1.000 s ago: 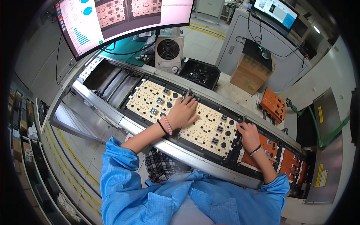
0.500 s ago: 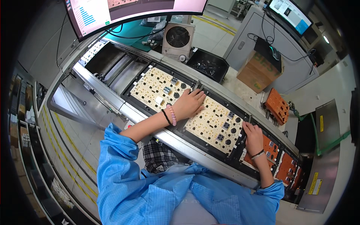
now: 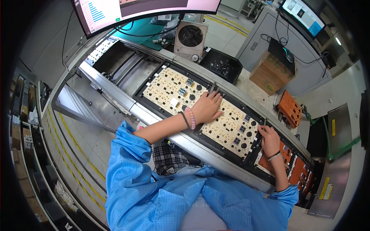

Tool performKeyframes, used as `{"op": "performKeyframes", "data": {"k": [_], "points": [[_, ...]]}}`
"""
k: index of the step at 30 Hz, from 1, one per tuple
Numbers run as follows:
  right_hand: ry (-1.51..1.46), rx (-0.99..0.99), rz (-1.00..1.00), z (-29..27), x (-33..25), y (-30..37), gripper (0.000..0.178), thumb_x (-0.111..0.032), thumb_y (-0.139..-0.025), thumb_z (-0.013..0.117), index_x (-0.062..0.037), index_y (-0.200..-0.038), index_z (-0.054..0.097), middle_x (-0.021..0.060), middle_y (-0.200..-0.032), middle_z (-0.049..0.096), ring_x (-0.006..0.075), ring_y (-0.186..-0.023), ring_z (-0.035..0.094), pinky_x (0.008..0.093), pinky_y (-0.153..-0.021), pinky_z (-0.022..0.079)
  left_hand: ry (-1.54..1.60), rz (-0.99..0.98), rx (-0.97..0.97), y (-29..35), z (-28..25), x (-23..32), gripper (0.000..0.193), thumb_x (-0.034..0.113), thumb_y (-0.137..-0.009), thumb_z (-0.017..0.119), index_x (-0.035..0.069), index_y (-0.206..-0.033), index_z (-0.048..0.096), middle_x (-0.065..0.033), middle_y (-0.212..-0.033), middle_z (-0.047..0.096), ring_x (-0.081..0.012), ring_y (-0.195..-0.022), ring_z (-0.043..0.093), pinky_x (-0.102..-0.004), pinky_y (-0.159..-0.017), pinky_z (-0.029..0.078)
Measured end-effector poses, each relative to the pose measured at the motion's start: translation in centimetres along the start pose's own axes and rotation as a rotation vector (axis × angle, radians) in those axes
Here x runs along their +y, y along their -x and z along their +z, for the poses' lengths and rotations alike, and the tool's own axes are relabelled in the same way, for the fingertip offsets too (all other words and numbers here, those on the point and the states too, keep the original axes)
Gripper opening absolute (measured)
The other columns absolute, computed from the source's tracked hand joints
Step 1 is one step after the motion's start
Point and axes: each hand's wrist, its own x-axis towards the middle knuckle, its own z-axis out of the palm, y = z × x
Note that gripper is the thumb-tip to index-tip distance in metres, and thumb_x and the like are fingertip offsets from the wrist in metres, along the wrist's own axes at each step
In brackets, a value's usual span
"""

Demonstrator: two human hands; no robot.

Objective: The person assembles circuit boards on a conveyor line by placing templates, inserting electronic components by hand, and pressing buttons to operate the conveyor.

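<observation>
My left hand (image 3: 208, 107) lies palm down with its fingers stretched out, across the black frame between two cream circuit boards. Its fingertips touch the dark crossbar near the far rail. The left board (image 3: 163, 90) carries small dark parts, round black parts and one white block. On the right board (image 3: 227, 125) are similar black parts near its right end. At that end my right hand (image 3: 270, 141) rests on the black carrier frame (image 3: 252, 156), fingers slightly bent and apart from the board's parts; its thumb is hidden. Neither hand visibly holds a loose thing.
Orange boards (image 3: 300, 171) sit farther right on the metal conveyor (image 3: 173, 140). Behind it stand a fan unit (image 3: 191, 36), a black bin (image 3: 221, 65) of small parts, a cardboard box (image 3: 271, 73) and an upright orange board (image 3: 290, 109). A monitor (image 3: 154, 7) overhangs the far left.
The whole view has shifted slightly, so the scene sits farther right. My left fingers look a little more spread. Both hands stay at about the same places on the frames.
</observation>
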Motion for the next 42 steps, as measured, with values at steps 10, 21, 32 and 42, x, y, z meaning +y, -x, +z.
{"op": "performKeyframes", "data": {"k": [10, 21, 32, 42], "points": [[-0.126, -0.002, 0.115, -1.7, -5.5, 4.1, 0.050, 0.009, -0.078, 0.057, -0.0050, -0.126, 0.062, 0.0111, -0.117, 0.061, 0.0320, -0.099, 0.061, 0.0407, -0.085, 0.050, -0.090, 0.050, 0.013, 5.2, -1.2, 2.0, 0.075, 0.055, -0.096, 0.049, -0.007, -0.138, 0.050, -0.0206, -0.145, 0.051, -0.0300, -0.136, 0.045, -0.0467, -0.103, 0.040], [0.104, -0.067, 0.031, -0.6, -4.8, 3.3, 0.049, 0.003, -0.075, 0.058, -0.0006, -0.123, 0.060, 0.0125, -0.116, 0.060, 0.0312, -0.095, 0.060, 0.0392, -0.081, 0.051, 0.012, 0.037, -0.013, 3.8, -2.5, 2.0, 0.074, 0.051, -0.098, 0.048, -0.012, -0.136, 0.049, -0.0237, -0.140, 0.053, -0.0343, -0.133, 0.046, -0.0433, -0.102, 0.042], [-0.018, -0.065, 0.075, -0.8, -4.7, 4.0, 0.051, 0.006, -0.076, 0.056, -0.0051, -0.125, 0.061, 0.0122, -0.117, 0.060, 0.0302, -0.096, 0.061, 0.0394, -0.081, 0.051, 0.001, 0.077, 0.026, 4.5, -2.4, 2.0, 0.071, 0.051, -0.097, 0.052, -0.008, -0.136, 0.049, -0.0221, -0.137, 0.056, -0.0322, -0.134, 0.048, -0.0458, -0.106, 0.039], [-0.029, -0.003, 0.124, 0.1, -8.8, 7.3, 0.050, 0.005, -0.078, 0.056, -0.0024, -0.127, 0.060, 0.0135, -0.126, 0.058, 0.0295, -0.093, 0.060, 0.0388, -0.081, 0.049, -0.029, 0.066, -0.078, 8.7, -5.0, 3.6, 0.071, 0.051, -0.096, 0.055, 0.000, -0.145, 0.046, -0.0123, -0.152, 0.044, -0.0316, -0.144, 0.035, -0.0478, -0.112, 0.033]]}}
